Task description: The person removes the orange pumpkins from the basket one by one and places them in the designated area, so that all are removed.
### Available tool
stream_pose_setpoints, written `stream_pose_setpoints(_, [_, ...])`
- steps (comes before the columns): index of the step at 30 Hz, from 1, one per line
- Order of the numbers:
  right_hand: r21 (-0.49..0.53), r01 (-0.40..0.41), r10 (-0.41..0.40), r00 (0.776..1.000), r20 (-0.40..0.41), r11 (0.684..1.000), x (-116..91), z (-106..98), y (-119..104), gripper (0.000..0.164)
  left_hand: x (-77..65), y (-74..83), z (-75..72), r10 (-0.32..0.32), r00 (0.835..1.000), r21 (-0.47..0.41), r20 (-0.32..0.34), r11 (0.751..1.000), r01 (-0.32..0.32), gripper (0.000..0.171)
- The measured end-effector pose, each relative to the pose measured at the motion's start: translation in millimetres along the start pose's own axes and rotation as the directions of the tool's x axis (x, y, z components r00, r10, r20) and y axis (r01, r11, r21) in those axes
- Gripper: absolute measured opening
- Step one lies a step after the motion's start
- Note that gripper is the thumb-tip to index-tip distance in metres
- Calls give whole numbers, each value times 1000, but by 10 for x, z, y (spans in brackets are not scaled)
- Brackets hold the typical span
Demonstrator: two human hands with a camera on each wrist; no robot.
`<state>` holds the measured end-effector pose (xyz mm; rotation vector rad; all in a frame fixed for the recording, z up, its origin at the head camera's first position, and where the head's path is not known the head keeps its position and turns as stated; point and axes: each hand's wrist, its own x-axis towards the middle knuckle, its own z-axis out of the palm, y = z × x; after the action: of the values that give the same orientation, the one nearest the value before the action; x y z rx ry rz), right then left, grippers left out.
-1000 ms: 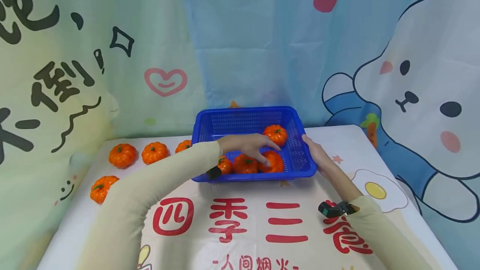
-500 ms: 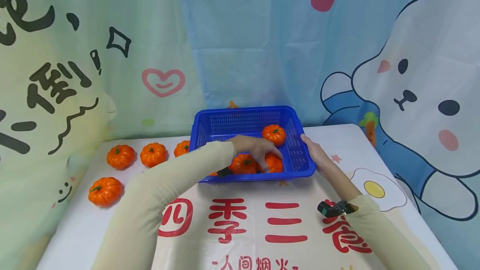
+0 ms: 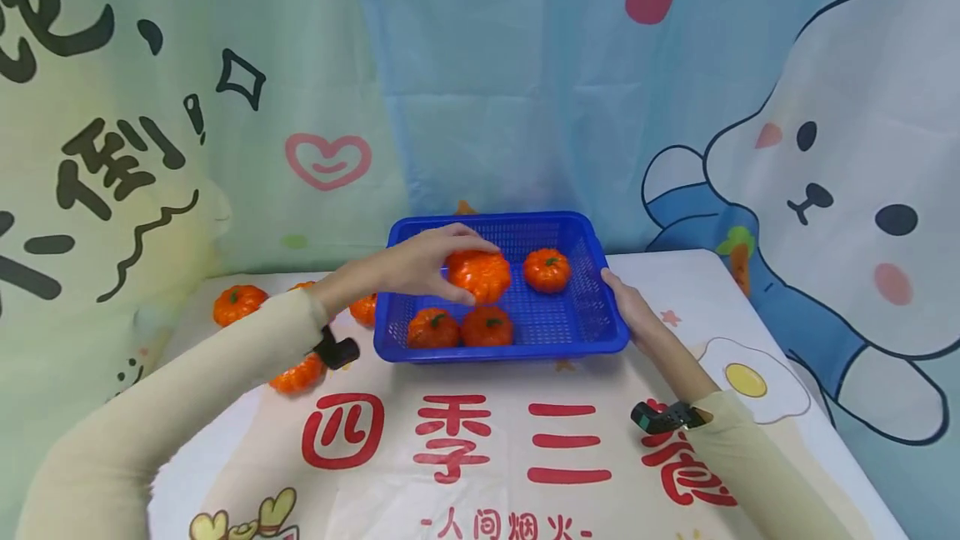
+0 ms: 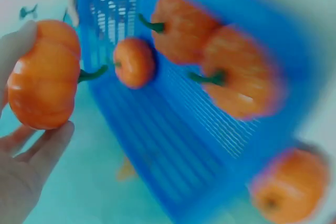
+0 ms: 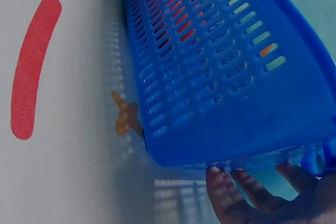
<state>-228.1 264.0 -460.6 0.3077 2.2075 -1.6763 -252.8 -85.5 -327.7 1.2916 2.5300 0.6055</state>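
My left hand (image 3: 427,263) grips a small orange toy pumpkin (image 3: 480,276) between thumb and fingers, over the left-middle part of the blue plastic basket (image 3: 600,307). In the left wrist view, this held pumpkin (image 4: 46,80) shows its green stem, clear of the basket floor. Two more pumpkins (image 3: 433,328) sit side by side at the basket's front left, and another pumpkin (image 3: 547,270) lies at the back right. My right hand (image 3: 628,300) holds the basket's right end; in the right wrist view its fingertips (image 5: 218,182) touch the bottom edge of the end wall.
On the table left of the basket lie several pumpkins (image 3: 238,304), partly hidden behind my left arm. A printed cloth (image 3: 510,423) covers the table front. Behind the basket hangs a patterned curtain (image 3: 480,107).
My left hand reached into the basket's front right, took hold of a pumpkin there, and lifted it up and to the left. My right hand has stayed at the basket's end.
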Motion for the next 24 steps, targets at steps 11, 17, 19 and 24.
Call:
stream_pose_setpoints(11, [-34, 19, -18, 999, 32, 999, -46, -51, 25, 88, -1858, -291, 90, -239, 878, 47, -415, 958, 283, 69])
stream_pose_setpoints(17, [-7, 1, -1, 1000, 23, 1000, 4, -46, 17, 88, -2247, -445, 345, -301, 807, -19, -507, 940, 339, 69])
stream_pose_setpoints(19, [-12, 2, -1, 1000, 24, 1000, 10, -37, 7, 88, -2263, -485, 428, -320, 804, -59, -501, 940, 337, 68])
stream_pose_setpoints(24, [-26, 2, -1, 999, 38, 1000, 20, 7, -10, 88, -2211, -535, 558, -368, 794, -90, -483, 923, 374, 68])
